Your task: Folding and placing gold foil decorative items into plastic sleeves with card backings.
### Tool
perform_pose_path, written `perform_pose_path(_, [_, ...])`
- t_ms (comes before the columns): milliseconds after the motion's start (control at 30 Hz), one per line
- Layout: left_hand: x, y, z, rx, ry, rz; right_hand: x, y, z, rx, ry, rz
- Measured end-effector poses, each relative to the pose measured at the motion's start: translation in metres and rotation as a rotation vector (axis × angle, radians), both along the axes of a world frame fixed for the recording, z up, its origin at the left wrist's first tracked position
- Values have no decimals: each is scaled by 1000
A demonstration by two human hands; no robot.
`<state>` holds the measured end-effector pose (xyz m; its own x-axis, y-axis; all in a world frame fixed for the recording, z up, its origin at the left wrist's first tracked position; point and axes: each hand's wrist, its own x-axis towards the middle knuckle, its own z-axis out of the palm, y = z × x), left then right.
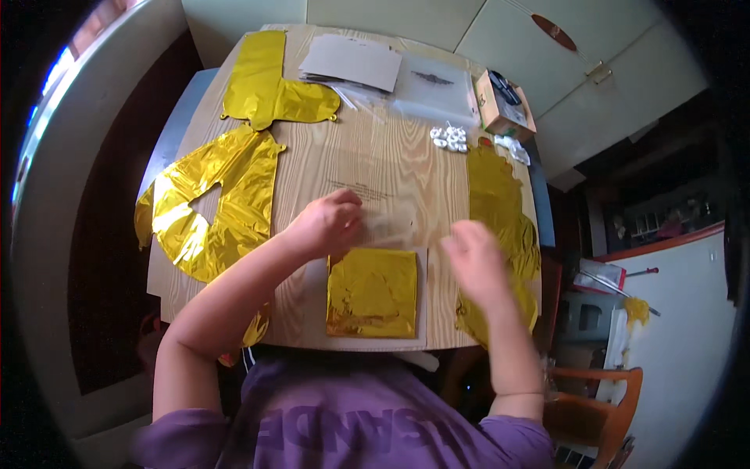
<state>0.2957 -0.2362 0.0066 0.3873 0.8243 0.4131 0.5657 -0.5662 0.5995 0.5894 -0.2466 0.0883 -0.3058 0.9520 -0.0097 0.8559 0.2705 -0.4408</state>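
A folded square of gold foil (371,293) lies near the table's front edge, on a pale flat sheet whose rim shows to its right. Beyond it, a clear plastic bag (375,205) with faint dark print stretches over the wood; how far it reaches around the foil is hard to see. My left hand (332,223) is closed at the bag's left side, fingers curled in a pinch on the plastic. To the right of the bag hovers my right hand (473,258), smeared by motion, so its grip is unclear.
Unfolded gold foil balloons lie at the far left (262,78), left (250,168) and right (500,211). At the back are grey cards (351,61), a stack of clear bags (433,87), small white rolls (449,139) and a wooden box (504,109). A chair (625,391) stands right.
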Motion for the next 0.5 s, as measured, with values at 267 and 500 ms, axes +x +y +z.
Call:
perform_pose_path(267, [5,3,-7,187,270,34,-60,-88,-71,214,-10,384])
perform_pose_path(500, [-1,-7,-13,188,375,-54,-30,-123,-43,357,497,128])
